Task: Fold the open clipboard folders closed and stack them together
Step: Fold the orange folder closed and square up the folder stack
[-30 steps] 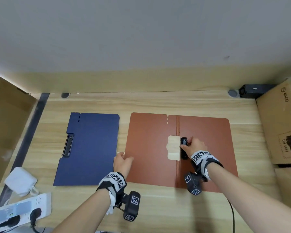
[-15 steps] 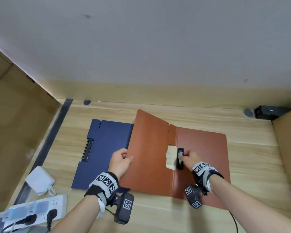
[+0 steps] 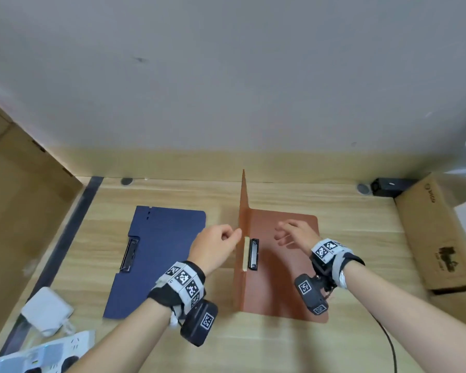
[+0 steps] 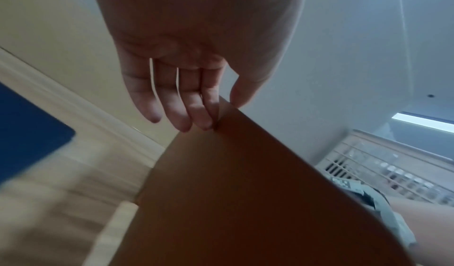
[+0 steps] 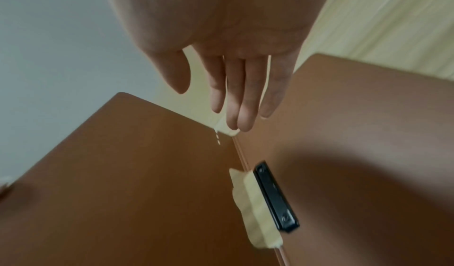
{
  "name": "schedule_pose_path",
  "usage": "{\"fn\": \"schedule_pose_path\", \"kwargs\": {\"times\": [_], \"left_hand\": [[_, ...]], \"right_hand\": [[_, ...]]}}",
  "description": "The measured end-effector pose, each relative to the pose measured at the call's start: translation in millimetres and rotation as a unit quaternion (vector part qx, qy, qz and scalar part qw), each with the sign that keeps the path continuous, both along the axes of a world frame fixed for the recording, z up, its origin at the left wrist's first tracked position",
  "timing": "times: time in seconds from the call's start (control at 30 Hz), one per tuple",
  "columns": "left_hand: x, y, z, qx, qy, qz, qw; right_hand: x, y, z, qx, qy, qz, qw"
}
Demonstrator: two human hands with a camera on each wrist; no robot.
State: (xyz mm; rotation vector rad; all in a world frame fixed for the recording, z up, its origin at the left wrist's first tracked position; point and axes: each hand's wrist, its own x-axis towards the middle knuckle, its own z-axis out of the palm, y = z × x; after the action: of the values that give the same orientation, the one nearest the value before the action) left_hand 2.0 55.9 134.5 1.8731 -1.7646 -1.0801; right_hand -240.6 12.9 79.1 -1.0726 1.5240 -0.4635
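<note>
The brown clipboard folder [image 3: 283,267] lies on the wooden desk with its right half flat. Its left cover [image 3: 243,205] stands upright on the spine. My left hand [image 3: 233,234] pinches that cover's free edge, thumb on one side and fingers on the other, as the left wrist view shows [image 4: 222,114]. My right hand [image 3: 285,234] hovers open over the flat half, just right of the black clip [image 3: 253,254] and touching nothing. The right wrist view shows the clip [image 5: 275,196] with pale tape beside it. A blue folder [image 3: 159,251] lies flat to the left.
A cardboard box [image 3: 436,232] stands along the desk's right side, with a black device [image 3: 390,185] at the back right. A white adapter [image 3: 47,309] and a power strip [image 3: 38,356] lie at the front left. A black cable [image 3: 388,343] trails by my right forearm.
My left hand has lifted the brown cover from flat through a slant to upright. My right hand has let go of the clip and risen to the right.
</note>
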Motion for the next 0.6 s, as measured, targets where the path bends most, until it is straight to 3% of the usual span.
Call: {"fn": "schedule_pose_path", "kwargs": {"times": [0.1, 0.27, 0.37, 0.5, 0.6], "left_hand": [[-35.9, -3.7, -2.4, 0.022, 0.048, -0.057, 0.997], [-70.5, -7.6, -23.4, 0.046, 0.016, -0.097, 0.994], [-73.6, -6.5, -52.6, 0.083, -0.009, -0.090, 0.992], [-63.4, 5.1, -95.0, 0.137, -0.043, -0.048, 0.988], [-56.8, 17.9, -118.7, 0.180, -0.053, -0.013, 0.982]], "right_hand": [[-25.9, 6.0, 9.4, 0.000, -0.006, -0.031, 0.999], [-64.7, 26.8, 1.6, 0.012, 0.013, -0.083, 0.996], [-84.9, 37.1, -27.4, 0.030, 0.067, -0.100, 0.992], [-116.6, 43.1, -105.0, 0.058, 0.114, -0.114, 0.985], [-110.7, 52.4, -110.9, 0.063, 0.143, -0.148, 0.977]]}}
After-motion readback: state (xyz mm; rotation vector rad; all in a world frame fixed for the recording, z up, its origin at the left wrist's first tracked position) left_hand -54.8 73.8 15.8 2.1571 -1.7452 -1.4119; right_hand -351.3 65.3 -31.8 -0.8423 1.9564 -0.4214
